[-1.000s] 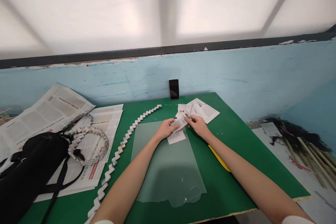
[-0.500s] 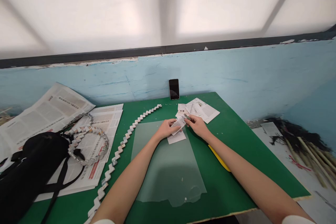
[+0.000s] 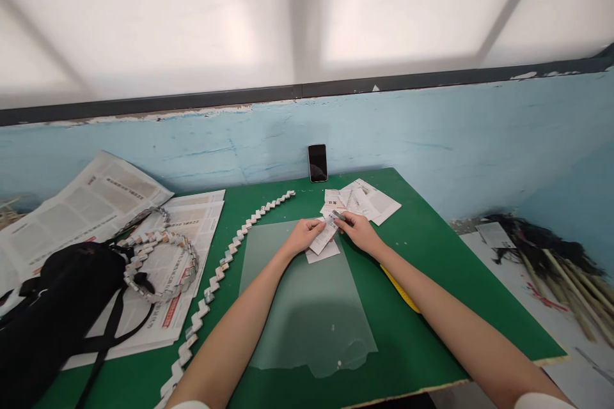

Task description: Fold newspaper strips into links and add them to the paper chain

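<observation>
My left hand (image 3: 304,235) pinches the left edge of a small printed paper piece (image 3: 323,238), tilted above the mat. At the paper's upper right corner, my right hand (image 3: 357,230) is closed on a small dark grey object (image 3: 338,215), too small to name. Beneath the held paper lies another white paper piece (image 3: 326,253), on a translucent sheet (image 3: 307,307). Behind my hands are loose printed papers (image 3: 378,200). A zigzag chain of folded paper (image 3: 220,273) runs along the left of the sheet.
A phone (image 3: 317,163) leans on the blue wall. Newspapers (image 3: 192,230), a folded-paper loop (image 3: 163,291) and a black bag (image 3: 77,287) are at the left of the green table (image 3: 451,300). A yellow object (image 3: 401,291) lies beside my right forearm.
The held paper has turned more upright, and more of its printed face shows. My left fingers have shifted to its left edge; my right hand has moved slightly.
</observation>
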A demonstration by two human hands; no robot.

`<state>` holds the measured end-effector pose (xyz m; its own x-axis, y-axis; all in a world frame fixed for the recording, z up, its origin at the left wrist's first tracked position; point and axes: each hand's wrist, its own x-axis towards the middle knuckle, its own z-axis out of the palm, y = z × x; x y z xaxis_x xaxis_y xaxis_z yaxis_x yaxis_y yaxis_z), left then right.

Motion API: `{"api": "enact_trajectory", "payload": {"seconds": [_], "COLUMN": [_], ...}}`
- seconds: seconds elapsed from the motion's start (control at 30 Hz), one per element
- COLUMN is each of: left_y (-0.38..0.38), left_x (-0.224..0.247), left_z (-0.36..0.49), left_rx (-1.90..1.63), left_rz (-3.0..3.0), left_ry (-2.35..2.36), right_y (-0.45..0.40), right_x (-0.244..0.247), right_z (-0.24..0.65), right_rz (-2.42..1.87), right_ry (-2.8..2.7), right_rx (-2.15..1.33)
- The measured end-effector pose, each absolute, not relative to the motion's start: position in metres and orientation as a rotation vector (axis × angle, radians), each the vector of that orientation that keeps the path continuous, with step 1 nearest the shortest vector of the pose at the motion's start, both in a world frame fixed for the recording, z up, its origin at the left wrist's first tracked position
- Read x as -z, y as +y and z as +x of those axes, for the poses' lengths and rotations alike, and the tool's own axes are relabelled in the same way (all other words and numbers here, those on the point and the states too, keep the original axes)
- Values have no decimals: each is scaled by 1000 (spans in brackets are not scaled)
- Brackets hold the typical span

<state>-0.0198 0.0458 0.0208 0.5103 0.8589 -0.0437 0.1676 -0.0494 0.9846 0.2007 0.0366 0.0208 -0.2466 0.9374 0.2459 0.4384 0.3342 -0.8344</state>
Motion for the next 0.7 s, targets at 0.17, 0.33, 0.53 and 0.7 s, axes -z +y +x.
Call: {"api": "enact_trajectory", "payload": {"seconds": [0.17,0.33,0.53,0.7], "left_y": [45,44,47,53], "left_x": [-21,-20,-18,-15], "left_z": [-19,-18,-18,-20], "left_rx": [-726,-736,-771,-890], "left_rz": [1563,1554,1463,1352], "left_ry": [924,949,950,963], "right_y": [36,37,30,24], "right_x": [-23,-21,-29,-36], "right_z": [200,201,200,198], "right_rz": [-1216,-1214,-1132,-935], "right_ry": [-1833,-1824,-1734,-2077], "right_rx": [-843,-852,-872,-789]}}
